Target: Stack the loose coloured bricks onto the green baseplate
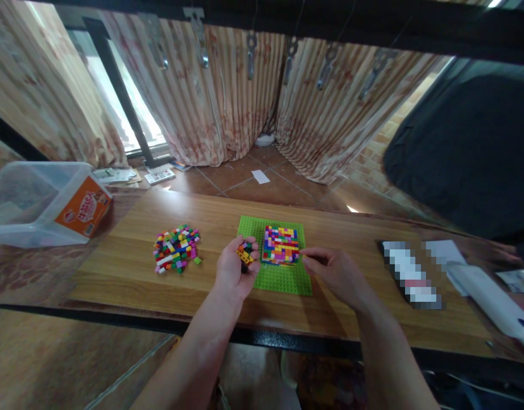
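A green studded baseplate [302,279] lies on the wooden tabletop. On it stands a block of multicoloured toy building bricks [281,245], packed in rows. My left hand [238,262] is cupped palm up at the plate's left side, its fingers curled around several loose bricks [245,254], yellow and dark ones among them. My right hand [332,270] is at the right side of the brick block, thumb and forefinger pinched close to its edge. Whatever lies between those fingertips is too small to make out. Left of my left hand, a pile of loose bricks [176,249] is spread on the table.
A clear plastic bin [40,199] with an orange label stands at the far left. To the right lie a dark-edged flat object [409,276], blurred out, and a long white device [490,304]. Metal clips [251,54] hang from a dark bar above, before striped curtains [240,108].
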Action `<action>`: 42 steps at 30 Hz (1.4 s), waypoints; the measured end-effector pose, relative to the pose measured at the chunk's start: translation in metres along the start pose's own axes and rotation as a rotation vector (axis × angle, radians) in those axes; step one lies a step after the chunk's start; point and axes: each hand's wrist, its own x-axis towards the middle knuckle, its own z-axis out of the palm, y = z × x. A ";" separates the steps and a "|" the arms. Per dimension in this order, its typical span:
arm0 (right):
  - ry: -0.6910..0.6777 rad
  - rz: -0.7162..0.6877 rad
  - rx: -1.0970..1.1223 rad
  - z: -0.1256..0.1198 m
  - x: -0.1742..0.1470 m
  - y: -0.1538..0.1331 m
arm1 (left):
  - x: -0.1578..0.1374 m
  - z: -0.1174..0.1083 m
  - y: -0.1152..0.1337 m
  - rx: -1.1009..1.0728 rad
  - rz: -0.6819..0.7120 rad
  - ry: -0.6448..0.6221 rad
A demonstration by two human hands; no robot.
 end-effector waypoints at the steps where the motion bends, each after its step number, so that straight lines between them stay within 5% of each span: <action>1: 0.012 -0.004 -0.001 0.001 0.000 0.000 | 0.001 0.000 -0.002 0.010 -0.004 0.005; 27: 0.071 -0.136 -0.202 0.022 0.002 0.005 | 0.003 0.001 -0.014 0.064 0.003 0.015; 42: 0.047 -0.025 0.194 0.012 0.002 0.009 | 0.002 0.001 -0.014 0.081 0.008 0.014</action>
